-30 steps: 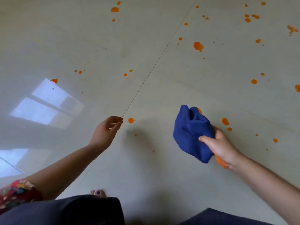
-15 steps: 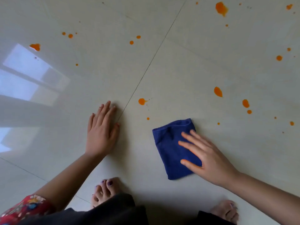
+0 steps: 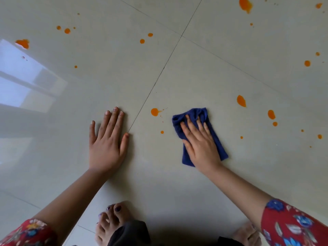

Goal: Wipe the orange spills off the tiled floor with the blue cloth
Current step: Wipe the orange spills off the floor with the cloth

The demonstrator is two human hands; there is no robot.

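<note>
Right hand: we see our right hand (image 3: 201, 144) lying flat on the blue cloth (image 3: 198, 135), fingers spread and pressing down rather than pinching; half a second ago it only rested on the near corner, and a second ago it held the cloth bunched in the air.
Cloth: it now sits on the tiled floor (image 3: 204, 71), farther forward than it was, with its leading edge rucked up under our fingertips (image 3: 187, 118).
Left hand: our left hand (image 3: 106, 139) is planted palm-down just left of the grout line (image 3: 152, 91), fingers spread and holding nothing; it props us up, as it did half a second ago.
Nearest spills: a round orange spot (image 3: 154, 112) lies just left of the cloth's front edge, a small drop (image 3: 162, 132) beside its left side, and an oval blot (image 3: 241, 101) ahead to the right.
Other spills: we see many more orange marks farther out, such as a large one (image 3: 245, 4) at the top and another (image 3: 22, 43) far left.
What it means: we judge the wiping stroke has just begun; the cloth is pushed toward the near spots, yet none of those in view is touched.
Remaining: almost all of the task, by our reckoning.
</note>
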